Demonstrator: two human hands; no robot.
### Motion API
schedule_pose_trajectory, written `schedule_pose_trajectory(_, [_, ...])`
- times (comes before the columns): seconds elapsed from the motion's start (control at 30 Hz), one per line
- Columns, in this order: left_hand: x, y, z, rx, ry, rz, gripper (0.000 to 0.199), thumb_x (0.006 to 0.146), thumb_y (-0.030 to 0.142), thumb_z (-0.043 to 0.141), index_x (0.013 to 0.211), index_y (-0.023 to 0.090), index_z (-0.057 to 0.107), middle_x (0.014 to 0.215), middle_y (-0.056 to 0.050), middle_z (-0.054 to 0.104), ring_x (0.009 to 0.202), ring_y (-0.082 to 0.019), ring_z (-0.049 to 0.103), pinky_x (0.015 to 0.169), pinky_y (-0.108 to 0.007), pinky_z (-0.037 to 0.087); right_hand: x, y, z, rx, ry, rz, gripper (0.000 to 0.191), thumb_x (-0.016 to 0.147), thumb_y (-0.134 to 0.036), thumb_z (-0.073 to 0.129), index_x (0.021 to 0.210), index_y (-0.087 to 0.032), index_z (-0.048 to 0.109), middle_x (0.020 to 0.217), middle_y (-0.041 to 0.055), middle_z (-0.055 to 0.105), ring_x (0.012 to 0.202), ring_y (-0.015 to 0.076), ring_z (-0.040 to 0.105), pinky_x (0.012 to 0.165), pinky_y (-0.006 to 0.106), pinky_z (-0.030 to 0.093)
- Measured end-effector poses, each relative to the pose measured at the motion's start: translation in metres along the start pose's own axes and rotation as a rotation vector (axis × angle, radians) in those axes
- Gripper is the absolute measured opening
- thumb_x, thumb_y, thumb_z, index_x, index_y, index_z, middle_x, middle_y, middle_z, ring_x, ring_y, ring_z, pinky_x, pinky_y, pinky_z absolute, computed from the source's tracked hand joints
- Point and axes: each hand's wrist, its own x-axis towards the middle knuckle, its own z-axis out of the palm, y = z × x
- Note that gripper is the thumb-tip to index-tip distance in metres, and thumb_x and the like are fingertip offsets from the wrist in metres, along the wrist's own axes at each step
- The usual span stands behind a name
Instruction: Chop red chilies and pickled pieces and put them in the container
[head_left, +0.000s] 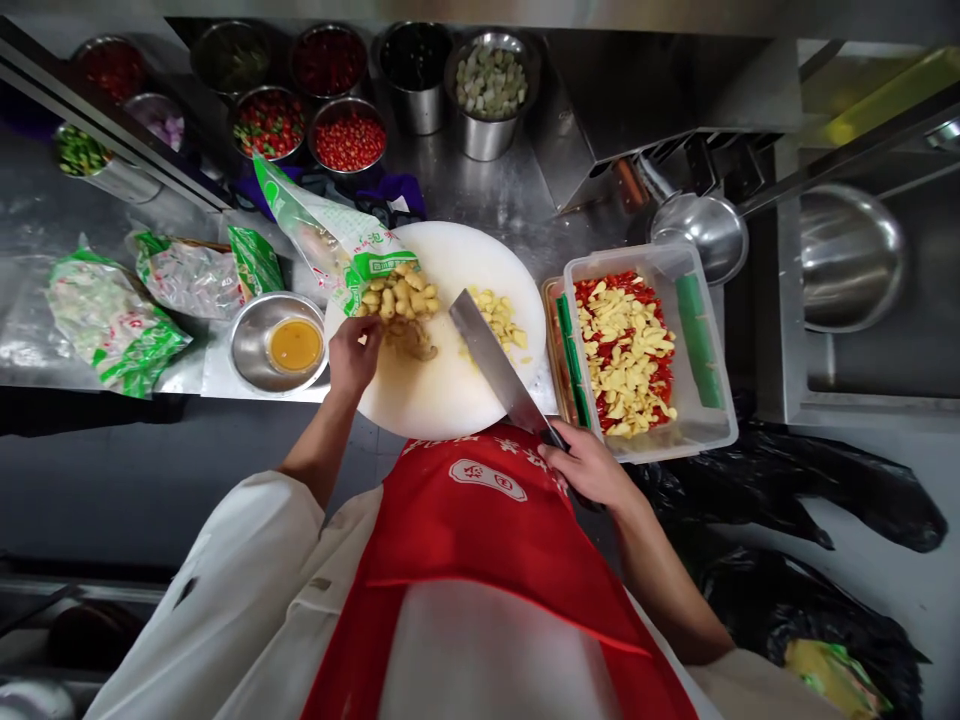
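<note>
My right hand (583, 462) is wrapped round the dark handle of a cleaver (491, 360); its blade points up and left over a round white cutting board (480, 250). Beyond the blade lies a small heap of pale yellow sliced ginger (496, 318). My left hand (355, 352) is at the board's left edge with fingers curled closed; what they hold, if anything, is hidden. Just past it, a pile of whole ginger pieces (401, 296) lies at the mouth of a green-and-clear plastic bag (330, 235). Darker scraps (409, 340) rest below the pile.
Right of the board, a clear plastic tub (709, 420) holds sliced ginger over red chillies. On the left stand a metal bowl (244, 335) of amber liquid and two plastic bags (112, 315). Metal pots (487, 140) of ingredients line the back, near knife handles (630, 187) and a ladle (701, 240).
</note>
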Motion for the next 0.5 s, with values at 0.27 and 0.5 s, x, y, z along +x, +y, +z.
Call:
schedule_pose_trajectory(0.27, [-0.011,0.034,0.034,0.407,-0.383,0.265,0.034,0.084,0.026,0.062,0.117,0.019,0.066,0.120,-0.015,0.058,0.111,-0.032,0.053,0.095,-0.047,0.042,0.008,0.020,0.008,0.077,-0.083,0.044,0.014,0.085,-0.036,0.051,0.087,-0.022,0.053,0.055,-0.0065,0.057,0.043,0.0131,0.055,0.044,0.022,0.041])
schedule_pose_trajectory(0.5, [-0.034,0.041,0.040,0.293,-0.514,0.364,0.017,0.088,0.019,0.056,0.098,0.016,0.070,0.108,-0.012,0.058,0.093,-0.025,0.058,0.087,-0.040,0.048,0.017,0.016,0.022,0.049,-0.001,0.047,0.023,0.088,-0.040,0.049,0.100,-0.022,0.055,0.055,-0.0072,0.056,0.041,0.0135,0.055,0.042,0.022,0.042])
